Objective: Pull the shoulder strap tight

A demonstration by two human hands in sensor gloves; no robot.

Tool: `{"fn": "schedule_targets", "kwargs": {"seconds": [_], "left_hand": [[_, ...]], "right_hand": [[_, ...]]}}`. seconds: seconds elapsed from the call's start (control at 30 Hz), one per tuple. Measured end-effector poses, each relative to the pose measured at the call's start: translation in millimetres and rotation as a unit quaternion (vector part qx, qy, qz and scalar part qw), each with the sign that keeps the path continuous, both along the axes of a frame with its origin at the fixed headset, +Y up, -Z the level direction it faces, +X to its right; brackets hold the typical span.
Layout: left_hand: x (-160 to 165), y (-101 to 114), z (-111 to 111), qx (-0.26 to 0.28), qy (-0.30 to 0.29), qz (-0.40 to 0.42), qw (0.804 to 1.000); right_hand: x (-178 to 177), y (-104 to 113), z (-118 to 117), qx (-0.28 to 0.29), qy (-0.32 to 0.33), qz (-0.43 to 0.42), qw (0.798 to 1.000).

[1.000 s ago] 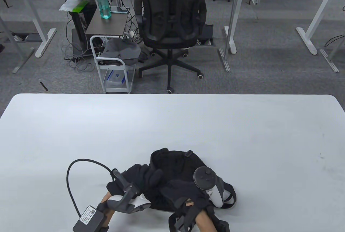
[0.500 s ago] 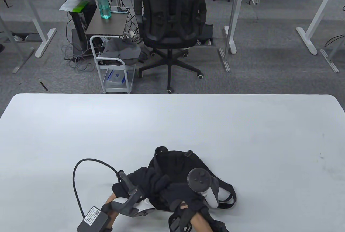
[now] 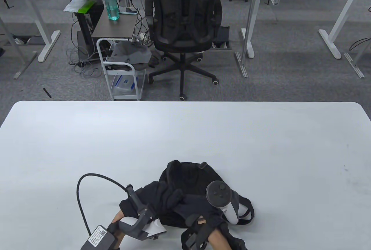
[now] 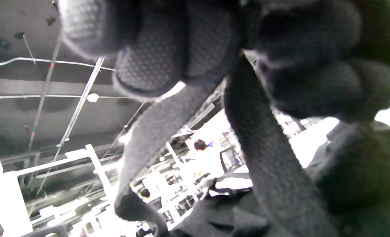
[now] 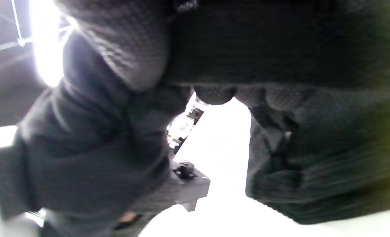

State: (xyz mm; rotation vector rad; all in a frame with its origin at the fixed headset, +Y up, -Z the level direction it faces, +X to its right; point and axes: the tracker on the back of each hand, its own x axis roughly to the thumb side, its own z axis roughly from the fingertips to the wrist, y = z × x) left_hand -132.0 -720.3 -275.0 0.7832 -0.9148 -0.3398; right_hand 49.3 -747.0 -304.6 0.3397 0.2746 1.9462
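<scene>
In the left wrist view the fingers of the left hand curl at the top of the frame, and 2 dark woven bands of shoulder strap run down and away from them; the fingers appear closed round the strap, though the blur hides just where they grip. The table view cannot show this: there the same hand is only a black glove lying on the backpack.

In the right wrist view the fingers of the right hand are bent against dark cloth that fills most of the frame. Whether they clasp strap or only press on fabric I cannot tell. A bright patch of worktop shows between the folds.

From above, the 2 hands sit close together over the near half of the 1 black backpack, which lies flat near the front edge of the white worktop, a strap loop trailing at its right side. Each hand carries 1 tracker: the left one has a black cable arching over the worktop to a labelled box; the right one stands up with its round head.

Beyond the worktop stand 1 black mesh chair, 1 white cart and 1 green bottle.
</scene>
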Motion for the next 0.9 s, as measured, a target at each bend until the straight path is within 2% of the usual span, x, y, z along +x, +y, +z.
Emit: {"fn": "schedule_targets", "kwargs": {"seconds": [0.07, 0.33, 0.4, 0.57, 0.67, 0.73, 0.9], "left_hand": [[-1.3, 0.1, 0.3, -0.003, -0.007, 0.001, 1.000], [-11.1, -11.8, -15.9, -0.042, 0.011, 0.001, 0.999], [-15.3, -14.1, -22.4, -0.034, 0.022, -0.005, 0.999], [-32.9, -21.7, -38.4, -0.058, 0.059, 0.010, 0.997], [-30.2, -24.4, -35.5, -0.063, 0.060, 0.005, 0.996], [-26.5, -22.3, -30.7, -0.041, 0.061, -0.008, 0.997], [-14.7, -12.6, -13.1, -0.033, 0.010, 0.018, 0.999]], "right_hand": [[-1.9, 0.7, 1.9, 0.002, -0.003, -0.009, 1.000], [-11.4, 5.8, 4.3, 0.046, -0.014, 0.049, 0.998], [-12.9, 5.1, 4.0, 0.036, -0.007, 0.042, 0.998], [-14.0, 2.0, 2.2, 0.016, 0.021, 0.047, 0.999], [-14.8, -1.5, 0.6, -0.004, 0.035, 0.060, 0.998], [-10.8, -3.7, 1.1, -0.011, 0.024, 0.057, 0.998], [-3.5, -0.9, -1.1, 0.027, -0.016, 0.030, 0.999]]}}
